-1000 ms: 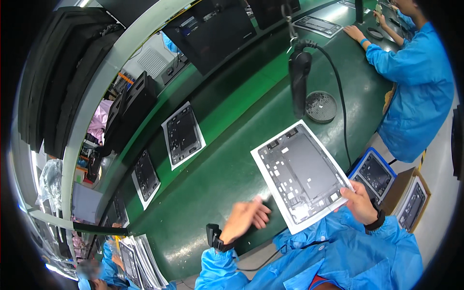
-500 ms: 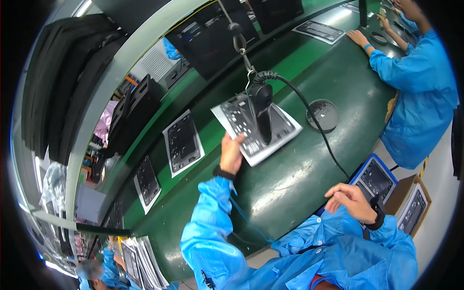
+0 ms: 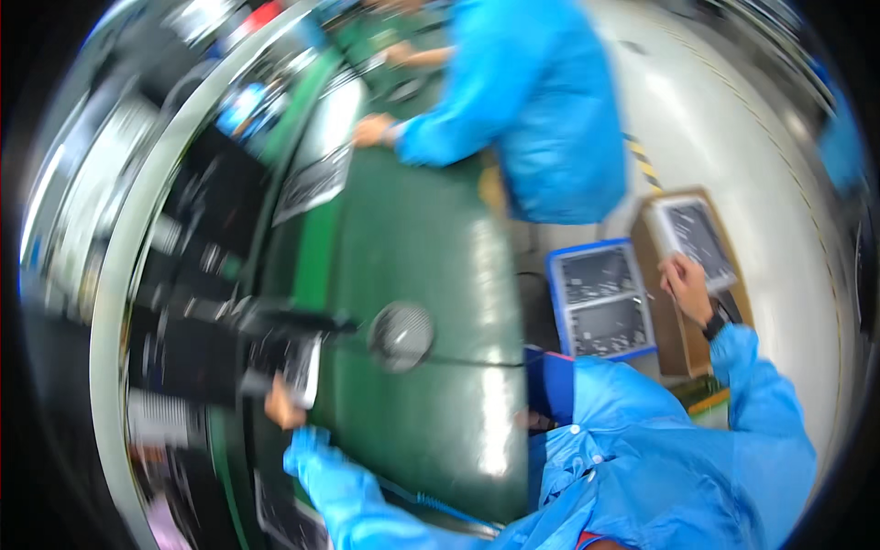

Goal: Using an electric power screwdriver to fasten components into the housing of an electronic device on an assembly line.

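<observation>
My left hand (image 3: 284,403) is at the end of a flat dark panel on a white backing (image 3: 305,368), on the left side of the bench. Its fingers are smeared, so whether it grips the panel is unclear. Beside the panel hangs a black hand-held tool with a cable (image 3: 289,321), also blurred. On the right, my right hand (image 3: 687,286) hovers over a cardboard box (image 3: 666,339), fingers curled, with nothing visible in them. Its fingertips are near the edge of a black-and-white flat panel (image 3: 698,234) inside the box; contact cannot be told.
A blue tray (image 3: 649,341) with two dark panels stands left of the box. On the green bench (image 3: 440,257) lies a round grey disc (image 3: 401,335). A co-worker in blue (image 3: 550,101) leans on the bench's far part, near another panel (image 3: 316,179).
The view has swung to the right. My right hand has moved from in front of my body out to the cardboard box. My left hand remains by the panel.
</observation>
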Motion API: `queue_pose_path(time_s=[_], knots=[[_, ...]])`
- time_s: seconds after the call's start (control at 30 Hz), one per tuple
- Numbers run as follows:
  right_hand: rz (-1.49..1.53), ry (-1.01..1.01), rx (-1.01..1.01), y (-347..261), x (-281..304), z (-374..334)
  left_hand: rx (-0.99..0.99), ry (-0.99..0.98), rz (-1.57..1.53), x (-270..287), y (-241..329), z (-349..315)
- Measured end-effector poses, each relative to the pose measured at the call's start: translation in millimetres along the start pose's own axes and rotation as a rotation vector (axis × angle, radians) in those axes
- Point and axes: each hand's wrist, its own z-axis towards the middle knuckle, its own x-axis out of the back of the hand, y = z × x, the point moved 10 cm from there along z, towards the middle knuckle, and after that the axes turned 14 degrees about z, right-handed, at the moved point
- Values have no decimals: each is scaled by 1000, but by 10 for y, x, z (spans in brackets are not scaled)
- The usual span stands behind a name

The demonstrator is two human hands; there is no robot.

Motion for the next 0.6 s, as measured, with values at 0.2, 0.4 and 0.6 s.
queue_pose_path(time_s=[0.2,0.4,0.6], knots=[[-256,328,-39,1130,1606,-41,78,578,180,1100,-971,-622],[95,423,-627,2233,2334,-656,-202,27,-247,780,851,-2562],[658,603,-823,3073,2039,-527,-267,-794,-162,-81,2566,-4368]])
